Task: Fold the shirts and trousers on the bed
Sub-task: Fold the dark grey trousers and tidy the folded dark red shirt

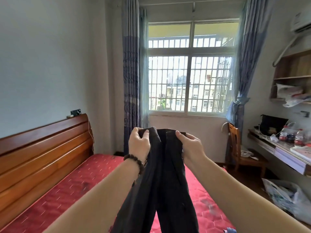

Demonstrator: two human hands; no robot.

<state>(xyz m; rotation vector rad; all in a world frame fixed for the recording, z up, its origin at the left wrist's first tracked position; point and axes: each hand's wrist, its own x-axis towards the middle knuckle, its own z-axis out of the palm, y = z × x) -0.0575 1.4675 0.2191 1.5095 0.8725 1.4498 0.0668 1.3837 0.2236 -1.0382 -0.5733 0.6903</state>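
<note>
A pair of dark trousers [165, 175] hangs in the air above the red bed [70, 190], its two legs dropping down toward the bottom edge of the view. My left hand [138, 144], with a bead bracelet on the wrist, grips the waistband at its left end. My right hand [191, 146] grips the waistband at its right end. Both hands are raised in front of the window. A bit of blue cloth [229, 230] shows at the bottom edge; no shirts are visible.
A wooden headboard [42, 148] runs along the left with a phone [75, 112] on top. A wooden chair [239, 148] and a cluttered desk [286, 148] with bottles stand at the right. Plastic bags [289, 197] lie on the floor beside the bed.
</note>
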